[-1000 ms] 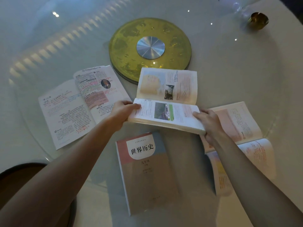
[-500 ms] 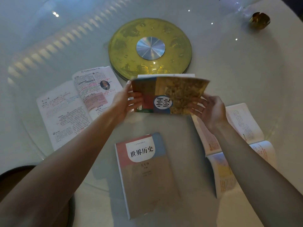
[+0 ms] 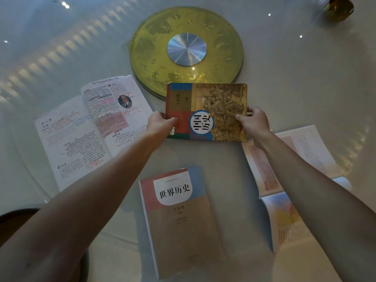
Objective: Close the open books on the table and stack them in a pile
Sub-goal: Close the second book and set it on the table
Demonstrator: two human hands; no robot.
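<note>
A closed book with a red, blue and tan cover (image 3: 205,110) lies sideways at the middle of the table. My left hand (image 3: 160,124) grips its left edge and my right hand (image 3: 254,123) grips its right edge. A second closed book with a pink and blue cover (image 3: 181,218) lies near me, below the first. An open book with marked-up pages (image 3: 87,129) lies flat at the left. Another open book (image 3: 295,186) lies at the right, partly hidden by my right forearm.
A round gold turntable with a silver hub (image 3: 186,49) sits behind the books on the pale glass table (image 3: 305,82). A small brass object (image 3: 338,8) stands far right. A dark chair (image 3: 12,218) shows at the lower left.
The middle book was open with pages showing; both hands folded it shut and its cover now faces up. It has come down nearly flat.
</note>
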